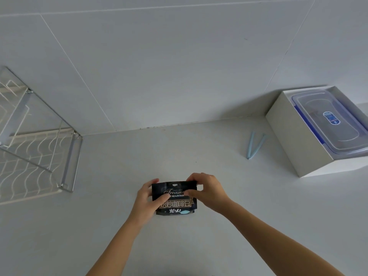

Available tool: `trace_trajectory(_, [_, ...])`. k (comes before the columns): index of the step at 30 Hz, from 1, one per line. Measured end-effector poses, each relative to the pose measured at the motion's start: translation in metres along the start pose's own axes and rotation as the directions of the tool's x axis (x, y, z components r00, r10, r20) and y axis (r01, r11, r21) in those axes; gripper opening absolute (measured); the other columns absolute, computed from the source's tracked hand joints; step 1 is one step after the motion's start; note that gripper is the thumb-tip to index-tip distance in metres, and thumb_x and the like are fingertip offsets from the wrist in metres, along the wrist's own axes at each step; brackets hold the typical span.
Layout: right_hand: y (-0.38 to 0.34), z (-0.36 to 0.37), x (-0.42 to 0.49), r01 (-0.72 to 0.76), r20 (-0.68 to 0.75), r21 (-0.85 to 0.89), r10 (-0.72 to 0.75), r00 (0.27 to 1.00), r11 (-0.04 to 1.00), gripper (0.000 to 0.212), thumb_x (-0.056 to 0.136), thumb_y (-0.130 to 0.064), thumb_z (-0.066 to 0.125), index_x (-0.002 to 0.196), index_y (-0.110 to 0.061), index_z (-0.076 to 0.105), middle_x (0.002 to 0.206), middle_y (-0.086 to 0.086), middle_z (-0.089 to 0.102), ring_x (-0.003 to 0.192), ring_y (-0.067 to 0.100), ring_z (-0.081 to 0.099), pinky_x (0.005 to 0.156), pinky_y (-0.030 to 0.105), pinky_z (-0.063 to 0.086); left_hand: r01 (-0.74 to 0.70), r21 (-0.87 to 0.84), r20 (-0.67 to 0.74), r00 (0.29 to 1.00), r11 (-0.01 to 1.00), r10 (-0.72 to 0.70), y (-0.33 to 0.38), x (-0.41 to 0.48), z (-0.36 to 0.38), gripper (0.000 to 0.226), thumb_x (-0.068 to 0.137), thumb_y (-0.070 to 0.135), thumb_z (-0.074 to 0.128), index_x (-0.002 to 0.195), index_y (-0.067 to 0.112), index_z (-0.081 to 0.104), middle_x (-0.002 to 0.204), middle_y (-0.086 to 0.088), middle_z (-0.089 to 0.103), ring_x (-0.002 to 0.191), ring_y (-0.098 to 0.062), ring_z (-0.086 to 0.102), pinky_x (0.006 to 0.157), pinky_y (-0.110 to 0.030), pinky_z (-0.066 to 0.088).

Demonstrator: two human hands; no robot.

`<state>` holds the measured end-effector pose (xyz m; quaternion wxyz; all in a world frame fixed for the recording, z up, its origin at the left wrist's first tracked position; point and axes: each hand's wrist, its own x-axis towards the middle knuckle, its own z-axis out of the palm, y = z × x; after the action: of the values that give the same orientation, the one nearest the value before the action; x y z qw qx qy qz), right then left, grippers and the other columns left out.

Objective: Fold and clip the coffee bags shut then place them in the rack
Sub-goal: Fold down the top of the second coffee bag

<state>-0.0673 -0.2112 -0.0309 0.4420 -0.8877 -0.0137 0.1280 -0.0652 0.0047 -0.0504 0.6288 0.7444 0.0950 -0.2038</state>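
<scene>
Coffee bag (175, 204), small and black, rests on the white counter (179, 152), the left hand (146, 198) gripping its left edge and the right hand (207, 191) pinching its top right corner. It looks light, crinkly and rather slick, with a soft empty top, so the flat top strip is probably the best hold for folding. The blue clip (254, 145) lies apart to the right, the wire rack (35, 156) to the left.

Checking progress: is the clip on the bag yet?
No, the clip lies on the counter by the box, well apart from the bag.
</scene>
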Motion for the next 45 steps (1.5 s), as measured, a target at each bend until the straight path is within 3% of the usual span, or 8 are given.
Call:
trace_trajectory(5, [0.008, 0.007, -0.008, -0.032, -0.044, 0.013, 0.033, 0.998, 0.999, 0.024, 0.070, -0.039, 0.074, 0.089, -0.033, 0.062, 0.087, -0.008, 0.061, 0.085, 0.008, 0.056, 0.074, 0.026, 0.045, -0.109, 0.203, -0.012, 0.993, 0.973, 0.114, -0.006, -0.004, -0.018, 0.025, 0.079, 0.012, 0.072, 0.103, 0.018, 0.068, 0.122, 0.013, 0.055, 0.127, -0.017, 0.043, 0.107, -0.038, 0.035])
trace_trajectory(17, [0.014, 0.009, 0.007, 0.059, -0.372, -0.260, -0.157, 0.915, 0.964, 0.020, 0.076, -0.035, 0.072, 0.074, -0.020, 0.058, 0.076, -0.005, 0.055, 0.077, 0.021, 0.051, 0.063, 0.024, 0.034, -0.325, 0.510, -0.164, 0.872, 0.796, 0.460, 0.011, 0.020, 0.010, 0.015, 0.077, 0.022, 0.073, 0.078, 0.008, 0.069, 0.087, 0.008, 0.053, 0.097, -0.012, 0.042, 0.082, -0.011, 0.032])
trace_trajectory(27, [0.014, 0.007, 0.006, -0.056, -0.243, -0.156, 0.017, 0.970, 0.986, 0.026, 0.082, -0.037, 0.064, 0.073, -0.025, 0.044, 0.065, -0.009, 0.053, 0.066, 0.017, 0.051, 0.065, 0.028, 0.032, -0.184, 0.477, -0.208, 0.926, 0.859, 0.314, -0.005, 0.017, 0.021, 0.021, 0.084, 0.020, 0.067, 0.088, -0.001, 0.066, 0.101, -0.004, 0.051, 0.103, -0.021, 0.040, 0.087, -0.028, 0.036])
trace_trajectory(30, [0.012, 0.008, 0.006, -0.142, -0.200, 0.156, 0.172, 0.965, 0.977, 0.017, 0.084, -0.030, 0.063, 0.079, -0.030, 0.046, 0.064, -0.005, 0.066, 0.065, 0.018, 0.062, 0.058, 0.030, 0.047, -0.130, 0.385, -0.214, 0.950, 0.914, 0.225, -0.005, 0.017, 0.020, 0.024, 0.084, 0.020, 0.067, 0.095, -0.002, 0.066, 0.112, -0.001, 0.042, 0.110, -0.017, 0.033, 0.094, -0.028, 0.033])
trace_trajectory(33, [0.025, -0.003, 0.013, -0.212, -0.293, 0.356, 0.324, 0.900, 0.910, 0.014, 0.091, -0.019, 0.051, 0.092, -0.033, 0.048, 0.068, -0.004, 0.071, 0.068, 0.017, 0.061, 0.062, 0.032, 0.047, -0.149, 0.352, -0.178, 0.959, 0.924, 0.222, -0.006, 0.015, 0.017, 0.017, 0.084, 0.016, 0.067, 0.095, 0.002, 0.068, 0.114, -0.001, 0.043, 0.111, -0.016, 0.035, 0.097, -0.027, 0.032])
trace_trajectory(37, [0.065, -0.055, 0.035, -0.285, -0.642, 0.203, 0.347, 0.684, 0.937, 0.045, 0.089, -0.012, 0.051, 0.131, -0.021, 0.039, 0.128, 0.008, 0.054, 0.113, 0.029, 0.051, 0.089, 0.041, 0.043, -0.137, 0.225, -0.133, 0.976, 0.965, 0.170, -0.011, 0.011, 0.017, 0.006, 0.086, 0.015, 0.064, 0.091, 0.013, 0.066, 0.112, -0.002, 0.048, 0.106, -0.017, 0.048, 0.092, -0.026, 0.040])
trace_trajectory(41, [0.108, -0.094, 0.051, -0.618, -0.570, 0.136, 0.572, 0.590, 0.774, 0.062, 0.091, -0.031, 0.051, 0.145, -0.023, 0.022, 0.154, 0.009, 0.019, 0.136, 0.033, 0.023, 0.106, 0.051, 0.026, -0.112, 0.054, -0.133, 0.984, 0.992, 0.118, -0.011, 0.009, 0.020, 0.018, 0.087, 0.008, 0.062, 0.084, 0.026, 0.062, 0.103, 0.003, 0.052, 0.083, -0.001, 0.063, 0.063, -0.007, 0.048])
trace_trajectory(45, [0.134, -0.098, 0.047, -0.685, -0.543, -0.009, 0.572, 0.615, 0.728, 0.037, 0.088, -0.036, 0.055, 0.124, -0.025, 0.049, 0.140, 0.011, 0.036, 0.127, 0.032, 0.032, 0.102, 0.047, 0.029, -0.107, 0.026, -0.124, 0.986, 0.994, 0.109, -0.012, 0.011, 0.020, 0.016, 0.085, 0.009, 0.064, 0.082, 0.025, 0.065, 0.104, 0.001, 0.054, 0.083, -0.002, 0.065, 0.063, -0.010, 0.051])
